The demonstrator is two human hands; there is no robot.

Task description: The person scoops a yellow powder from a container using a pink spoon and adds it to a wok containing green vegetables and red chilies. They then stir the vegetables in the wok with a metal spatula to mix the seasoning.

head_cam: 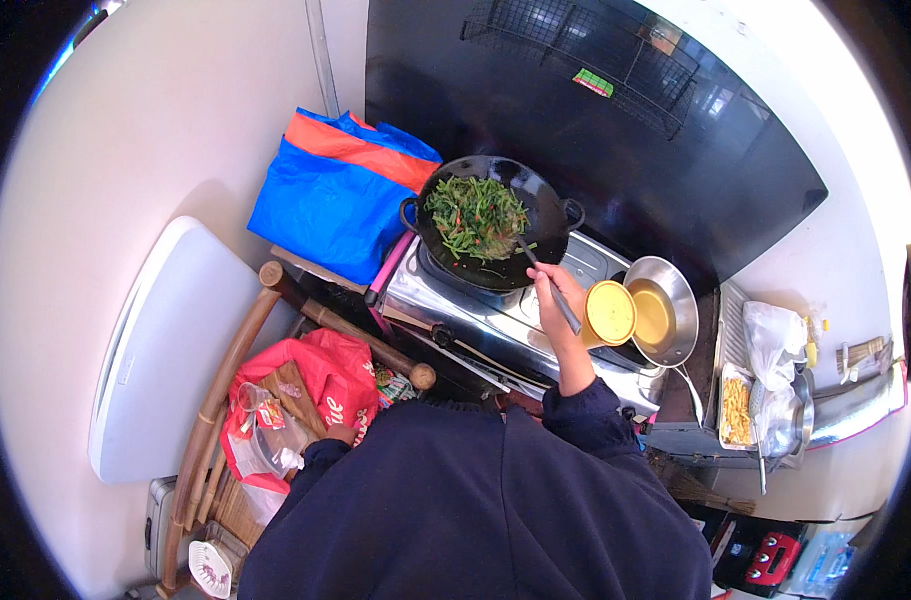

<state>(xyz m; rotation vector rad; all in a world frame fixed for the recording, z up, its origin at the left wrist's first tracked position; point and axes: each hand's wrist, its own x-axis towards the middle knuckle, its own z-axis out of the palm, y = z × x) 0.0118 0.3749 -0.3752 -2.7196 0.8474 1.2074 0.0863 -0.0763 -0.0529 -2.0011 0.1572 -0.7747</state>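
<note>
My right hand (559, 296) grips the dark handle of a cooking spatula (565, 309), whose far end is in a black wok (549, 202). Chopped green vegetables with bits of red (474, 214) fill the wok's left side and hide the spatula's head. The wok sits over the left burner of a shiny metal gas stove (470, 330). Low on the left, my left hand (340, 433) shows only in part, beside a red bag (316, 360); its fingers are hidden. A tub with a yellow lid (610, 312) stands close to my right wrist.
Right of the tub, a steel frying pan (686, 319) holds yellowish liquid. Farther right are a tray of fried pieces (737, 405) and a plastic bag (774, 341). A blue and orange bag (335, 202) leans left of the wok. A bamboo chair (230, 375) stands lower left.
</note>
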